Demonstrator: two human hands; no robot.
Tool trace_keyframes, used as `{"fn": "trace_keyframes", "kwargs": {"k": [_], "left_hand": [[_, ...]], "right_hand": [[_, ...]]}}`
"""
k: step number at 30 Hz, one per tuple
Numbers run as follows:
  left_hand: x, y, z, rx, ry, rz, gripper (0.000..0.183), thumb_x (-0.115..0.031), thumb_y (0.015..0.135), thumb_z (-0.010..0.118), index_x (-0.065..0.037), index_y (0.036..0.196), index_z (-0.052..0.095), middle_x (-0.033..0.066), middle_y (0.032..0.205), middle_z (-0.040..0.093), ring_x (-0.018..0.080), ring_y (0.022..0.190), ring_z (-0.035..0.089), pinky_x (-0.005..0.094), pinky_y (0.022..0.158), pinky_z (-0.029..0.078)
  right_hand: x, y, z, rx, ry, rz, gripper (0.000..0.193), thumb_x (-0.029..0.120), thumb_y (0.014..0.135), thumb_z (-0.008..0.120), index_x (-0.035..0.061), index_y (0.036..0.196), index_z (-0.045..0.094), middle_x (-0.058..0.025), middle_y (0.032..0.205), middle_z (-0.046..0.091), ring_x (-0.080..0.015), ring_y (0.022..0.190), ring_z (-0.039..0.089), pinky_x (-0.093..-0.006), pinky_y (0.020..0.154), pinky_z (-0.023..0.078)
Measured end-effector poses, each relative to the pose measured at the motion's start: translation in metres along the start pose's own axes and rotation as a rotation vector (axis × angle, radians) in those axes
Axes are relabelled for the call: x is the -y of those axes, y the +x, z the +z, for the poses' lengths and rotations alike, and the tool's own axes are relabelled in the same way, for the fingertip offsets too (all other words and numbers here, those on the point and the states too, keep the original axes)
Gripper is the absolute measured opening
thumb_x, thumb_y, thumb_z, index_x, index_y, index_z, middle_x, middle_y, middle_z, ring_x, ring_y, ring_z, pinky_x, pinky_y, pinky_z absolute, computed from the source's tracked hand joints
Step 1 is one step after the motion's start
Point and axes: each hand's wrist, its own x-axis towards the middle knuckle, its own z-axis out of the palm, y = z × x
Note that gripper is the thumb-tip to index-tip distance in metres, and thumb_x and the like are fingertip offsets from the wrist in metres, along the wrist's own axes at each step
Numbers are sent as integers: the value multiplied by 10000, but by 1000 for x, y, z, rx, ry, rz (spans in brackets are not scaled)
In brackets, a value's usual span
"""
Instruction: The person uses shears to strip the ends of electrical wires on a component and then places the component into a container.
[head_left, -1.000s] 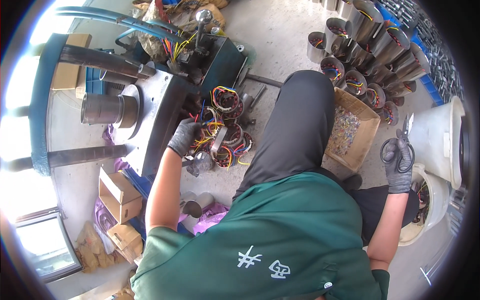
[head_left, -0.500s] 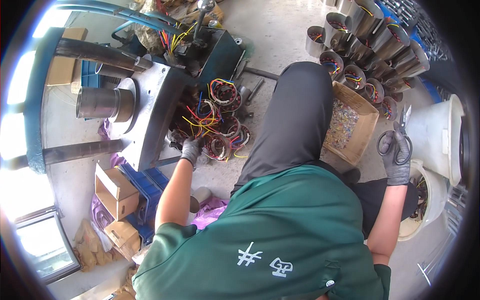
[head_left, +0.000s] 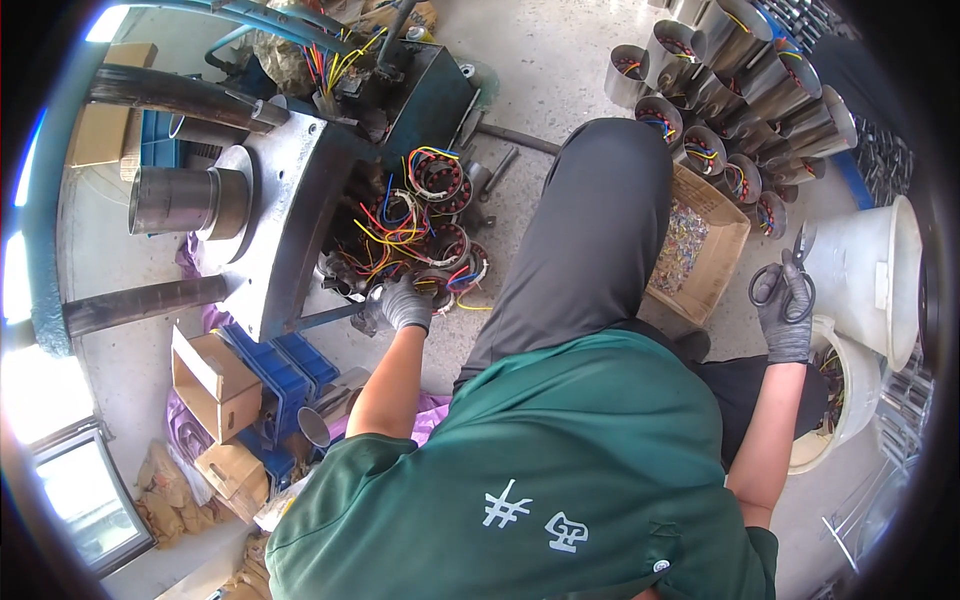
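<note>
My right hand (head_left: 786,325), in a grey glove, grips black-handled scissors (head_left: 768,287) with the blades pointing up and away. My left hand (head_left: 405,305), gloved alike, reaches down at the near edge of a pile of motor stators. Its fingers are curled at a greyish metal part (head_left: 366,318); what they hold is mostly hidden. The stators (head_left: 437,175) are rings with red windings and loose red, yellow and blue leads. Part of the nearest ring lies behind my left hand.
A press with a steel plate (head_left: 280,190) and cylinder (head_left: 170,200) stands at left. Right of my knee sits a cardboard box (head_left: 722,255) of wire scraps. Steel tubes holding wired stators (head_left: 708,100) stand far right, above white buckets (head_left: 875,270). Blue crates (head_left: 275,375) lie at lower left.
My left hand has shifted right and covers part of the nearest stators. The right hand still holds the scissors in nearly the same place. The view has shifted slightly.
</note>
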Motion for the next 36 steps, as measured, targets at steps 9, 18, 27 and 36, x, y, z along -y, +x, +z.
{"fn": "trace_keyframes", "kwargs": {"k": [9, 18, 27, 36], "left_hand": [[43, 17, 38, 29, -198, 16, 618, -258, 667, 800, -104, 1225, 583, 221, 1125, 657, 400, 1100, 597, 451, 904, 496], [145, 46, 122, -158, -525, -415, 624, -267, 725, 769, -75, 1280, 557, 222, 1328, 550, 372, 1257, 483, 404, 1063, 375], [94, 57, 73, -23, -200, -559, 599, -431, 759, 684, -70, 1229, 600, 207, 1210, 629, 386, 1053, 604, 440, 890, 484], [-74, 47, -72, -449, -1225, 263, 304, -102, 896, 688, 14, 1154, 577, 120, 1116, 617, 226, 970, 581, 378, 873, 506]], "right_hand": [[-9, 4, 5, -40, -27, 41, 306, 181, 922, 662, 55, 1186, 572, -45, 847, 611, -124, 695, 593, -241, 567, 500], [-12, 10, 14, 19, -54, 32, 330, 188, 920, 662, 64, 1208, 557, -45, 850, 609, -116, 703, 591, -237, 575, 494], [8, -11, 23, 85, -84, -93, 245, 223, 902, 647, 86, 1098, 595, -53, 779, 615, -155, 635, 589, -290, 543, 469], [92, -47, -23, -271, -795, -680, 612, 291, 819, 769, 18, 1316, 539, -43, 795, 612, -113, 636, 555, -260, 585, 457]]}}
